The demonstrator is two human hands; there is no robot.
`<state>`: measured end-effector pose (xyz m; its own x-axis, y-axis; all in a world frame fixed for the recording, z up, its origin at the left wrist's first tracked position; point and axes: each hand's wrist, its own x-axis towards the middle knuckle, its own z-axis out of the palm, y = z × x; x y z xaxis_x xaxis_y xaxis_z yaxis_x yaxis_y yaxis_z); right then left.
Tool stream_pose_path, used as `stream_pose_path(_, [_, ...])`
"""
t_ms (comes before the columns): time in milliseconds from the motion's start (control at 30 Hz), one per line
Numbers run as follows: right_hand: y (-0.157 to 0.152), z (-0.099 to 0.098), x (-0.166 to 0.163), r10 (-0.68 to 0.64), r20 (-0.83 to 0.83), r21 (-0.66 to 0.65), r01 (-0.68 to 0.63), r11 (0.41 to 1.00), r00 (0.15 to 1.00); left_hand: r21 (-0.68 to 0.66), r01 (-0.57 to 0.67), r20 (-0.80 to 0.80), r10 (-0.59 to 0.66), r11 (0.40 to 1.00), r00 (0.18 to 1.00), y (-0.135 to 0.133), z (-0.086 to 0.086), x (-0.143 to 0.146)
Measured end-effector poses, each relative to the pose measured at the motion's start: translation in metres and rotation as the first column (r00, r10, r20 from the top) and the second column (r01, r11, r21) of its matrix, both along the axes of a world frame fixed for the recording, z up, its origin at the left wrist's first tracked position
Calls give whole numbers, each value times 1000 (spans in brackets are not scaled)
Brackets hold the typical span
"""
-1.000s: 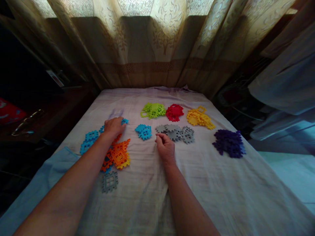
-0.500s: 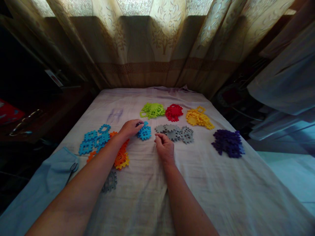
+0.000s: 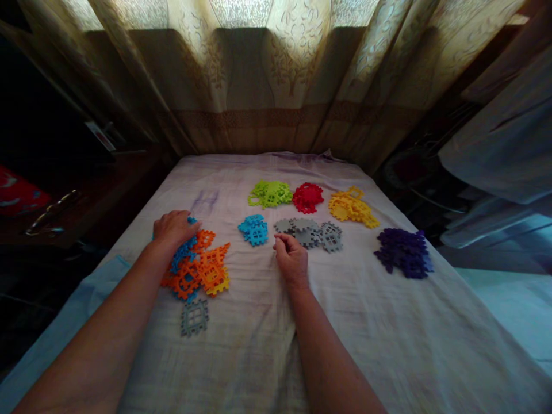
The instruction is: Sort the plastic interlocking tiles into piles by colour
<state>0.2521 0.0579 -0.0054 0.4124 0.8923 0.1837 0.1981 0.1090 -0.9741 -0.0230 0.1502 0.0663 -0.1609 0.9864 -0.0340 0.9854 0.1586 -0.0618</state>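
My left hand (image 3: 173, 227) is over the blue interlocking tiles (image 3: 184, 252) on the left, its fingers apart and touching the top ones. A bit of blue tile shows at its fingertips; the hand covers much of the group. Orange interlocking tiles (image 3: 212, 267) lie against these, a yellow one (image 3: 223, 286) partly under them. My right hand (image 3: 291, 257) rests on the sheet with fingers curled in, nothing visible in them. Just beyond it are grey tiles (image 3: 305, 233). Between the hands sits a small blue pile (image 3: 254, 231).
Farther back lie green tiles (image 3: 271, 194), red tiles (image 3: 307, 197) and yellow tiles (image 3: 351, 207). A dark purple pile (image 3: 403, 253) is at right. One grey tile (image 3: 194, 317) lies near my left forearm. The sheet-covered surface (image 3: 250, 356) ends at a curtain (image 3: 245, 86).
My left hand has moved left from the small blue pile to the blue tiles on the left, uncovering the orange tiles. My right hand has stayed in place. The view has shifted slightly.
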Motion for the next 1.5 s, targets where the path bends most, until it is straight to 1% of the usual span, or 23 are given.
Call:
stream_pose_path(67, [0,0,0,-1,1,-8,1,1000,1000,-65,-46,10,47,997,999,0,1,-6])
stream_pose_path(133, [0,0,0,-1,-2,-17,1,1000,1000,-88,-66,32,69,994,997,1,0,-7])
stream_pose_path(333, [0,0,0,9,-33,-28,-10,1000,999,-78,-79,62,84,994,995,3,-2,-8])
stream_pose_path(400, [0,0,0,11,-34,-30,-12,999,999,-39,-76,87,79,996,993,4,0,-8])
stream_pose_path(467, [-1,0,0,11,-33,-29,-12,999,999,35,-38,128,33,999,991,4,2,-4])
stream_pose_path(567, [-1,1,0,9,-21,-28,-9,1000,1000,126,62,247,-92,990,965,1,4,13])
stream_pose_path(667, [-1,0,0,4,-1,-27,-4,1000,1000,158,161,408,-213,974,888,-5,0,41])
stream_pose_path(767, [-1,0,0,10,0,-23,-10,1000,1000,185,242,531,-304,953,791,-12,-11,66])
stream_pose_path(867, [0,-1,-1,12,-3,-20,-12,1000,1000,203,273,594,-340,940,729,-15,-22,81])
stream_pose_path(933, [0,-2,-1,10,-2,-17,-10,1000,1000,206,277,607,-345,939,716,-16,-28,86])
stream_pose_path(1033, [0,-3,0,13,1,-13,-13,1000,1000,198,276,613,-339,940,714,-16,-31,89])
stream_pose_path(1200, [1,-5,0,14,-6,-18,-14,1000,1000,200,305,589,-363,931,722,-21,-30,89])
stream_pose_path(1300, [1,-5,0,18,-7,-16,-18,1000,1000,211,305,562,-371,929,740,-28,-26,80])
stream_pose_path(1400, [0,-5,1,18,-10,-14,-18,1000,1000,215,254,517,-330,943,790,-35,-19,57])
stream_pose_path(1500, [0,-4,1,22,-18,-23,-22,999,1000,185,200,420,-261,962,869,-40,-9,23])
